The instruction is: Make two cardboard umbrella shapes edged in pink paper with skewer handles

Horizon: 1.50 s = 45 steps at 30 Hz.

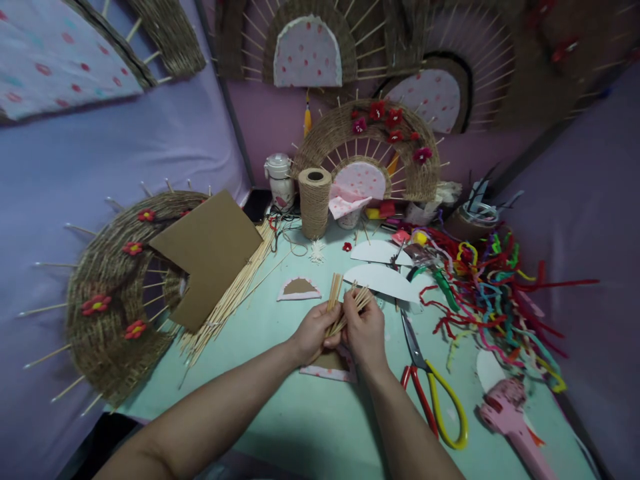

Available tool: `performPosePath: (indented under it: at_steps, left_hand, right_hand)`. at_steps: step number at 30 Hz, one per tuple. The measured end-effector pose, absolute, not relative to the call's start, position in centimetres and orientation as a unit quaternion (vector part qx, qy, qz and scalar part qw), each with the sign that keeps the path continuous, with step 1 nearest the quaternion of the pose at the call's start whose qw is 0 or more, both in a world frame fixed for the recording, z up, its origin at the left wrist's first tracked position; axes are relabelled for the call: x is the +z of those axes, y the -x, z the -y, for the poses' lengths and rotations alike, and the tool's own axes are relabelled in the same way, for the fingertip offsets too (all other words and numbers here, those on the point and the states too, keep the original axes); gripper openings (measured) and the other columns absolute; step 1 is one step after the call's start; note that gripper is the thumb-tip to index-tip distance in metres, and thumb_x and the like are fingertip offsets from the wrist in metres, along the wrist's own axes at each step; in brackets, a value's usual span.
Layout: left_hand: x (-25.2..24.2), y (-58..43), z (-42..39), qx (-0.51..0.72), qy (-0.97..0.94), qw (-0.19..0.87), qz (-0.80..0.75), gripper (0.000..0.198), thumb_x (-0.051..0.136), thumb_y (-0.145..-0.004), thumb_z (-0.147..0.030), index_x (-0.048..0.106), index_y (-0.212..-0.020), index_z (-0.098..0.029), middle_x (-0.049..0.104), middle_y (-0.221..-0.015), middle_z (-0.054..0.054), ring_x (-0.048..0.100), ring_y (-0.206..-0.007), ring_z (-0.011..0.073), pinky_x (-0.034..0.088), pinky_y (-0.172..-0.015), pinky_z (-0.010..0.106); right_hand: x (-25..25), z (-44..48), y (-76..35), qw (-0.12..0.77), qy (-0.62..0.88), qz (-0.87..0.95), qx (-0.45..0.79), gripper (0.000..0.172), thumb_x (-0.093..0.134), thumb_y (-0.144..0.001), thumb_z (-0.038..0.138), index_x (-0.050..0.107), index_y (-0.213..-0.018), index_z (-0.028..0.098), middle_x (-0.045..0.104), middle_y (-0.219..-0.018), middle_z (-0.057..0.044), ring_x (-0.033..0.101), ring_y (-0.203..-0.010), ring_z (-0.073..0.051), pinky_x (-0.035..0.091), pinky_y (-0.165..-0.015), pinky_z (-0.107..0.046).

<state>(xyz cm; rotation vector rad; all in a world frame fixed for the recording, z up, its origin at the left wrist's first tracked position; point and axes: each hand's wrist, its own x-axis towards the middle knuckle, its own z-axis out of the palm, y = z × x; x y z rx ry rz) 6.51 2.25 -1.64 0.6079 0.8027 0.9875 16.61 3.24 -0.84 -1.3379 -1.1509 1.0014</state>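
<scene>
Close together over the middle of the table, both my hands grip thin wooden sticks. My left hand (319, 330) is closed round an upright bunch of sticks (335, 291). Closed as well, my right hand (367, 327) holds a slanting bundle of sticks (363, 298) that fans toward the upper right. Beneath my hands lies a half-round cardboard piece (327, 370) edged with pink cloth, partly covered by my fingers. A smaller matching cardboard piece (299, 287) rests just beyond my left hand.
Scissors (423, 367) and a pink glue gun (513, 417) lie at right, below tangled pipe cleaners (490, 293). White paper pieces (383, 281) sit beyond my hands. At left, more sticks (227, 300) lie under cardboard (215, 253) beside a woven fan (110, 307). A twine spool (315, 203) stands behind.
</scene>
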Motion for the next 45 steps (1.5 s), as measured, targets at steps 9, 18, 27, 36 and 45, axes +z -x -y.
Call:
performPosePath:
  at_steps: [9,18,27,36,45]
  left_hand:
    - [-1.6,-6.4,-2.2,0.434,-0.308,0.763,-0.367,0.052,0.07,-0.066,-0.062,0.052,-0.077,-0.014,0.052,-0.048,-0.003,0.03,-0.03,0.0021,0.013,-0.032,0.017]
    - [-2.0,-6.5,-2.2,0.423,-0.33,0.764,-0.359,0.051,0.066,-0.071,-0.062,0.054,-0.083,-0.013,0.049,-0.045,-0.006,0.027,-0.029,0.0024,0.012,-0.032,0.018]
    - [-1.9,-6.6,-2.1,0.431,-0.306,0.771,-0.355,0.054,0.068,-0.069,-0.062,0.053,-0.087,-0.013,0.047,-0.047,-0.007,0.027,-0.03,0.0012,0.013,-0.032,0.016]
    - [-1.5,-6.7,-1.9,0.425,-0.307,0.776,-0.351,0.053,0.07,-0.067,-0.061,0.053,-0.082,-0.013,0.042,-0.051,-0.009,0.026,-0.032,0.0005,0.014,-0.032,0.016]
    - [-1.6,-6.4,-1.9,0.415,-0.317,0.781,-0.341,0.052,0.068,-0.069,-0.062,0.051,-0.081,-0.015,0.037,-0.049,-0.011,0.023,-0.031,0.0008,0.014,-0.032,0.017]
  right_hand:
    - [0.1,-3.0,-16.3,0.525,0.543,0.461,0.466,0.025,0.059,-0.08,0.044,0.057,-0.08,0.019,0.059,-0.069,0.002,0.053,-0.062,-0.014,0.042,-0.058,-0.026]
    - [-0.8,-3.1,-16.5,0.517,0.571,0.473,0.428,0.031,0.06,-0.08,0.046,0.064,-0.084,0.016,0.066,-0.075,-0.004,0.058,-0.068,-0.018,0.044,-0.061,-0.028]
    - [-1.1,-3.1,-16.5,0.533,0.566,0.473,0.414,0.024,0.058,-0.082,0.042,0.059,-0.08,0.018,0.06,-0.072,0.001,0.051,-0.065,-0.015,0.042,-0.062,-0.026]
    - [0.3,-2.9,-16.6,0.526,0.546,0.461,0.461,0.02,0.059,-0.077,0.037,0.053,-0.071,0.019,0.052,-0.063,0.005,0.048,-0.06,-0.013,0.041,-0.058,-0.025]
    - [0.3,-2.7,-16.3,0.544,0.518,0.433,0.498,0.026,0.067,-0.076,0.043,0.061,-0.078,0.017,0.06,-0.067,0.002,0.054,-0.064,-0.014,0.044,-0.061,-0.026]
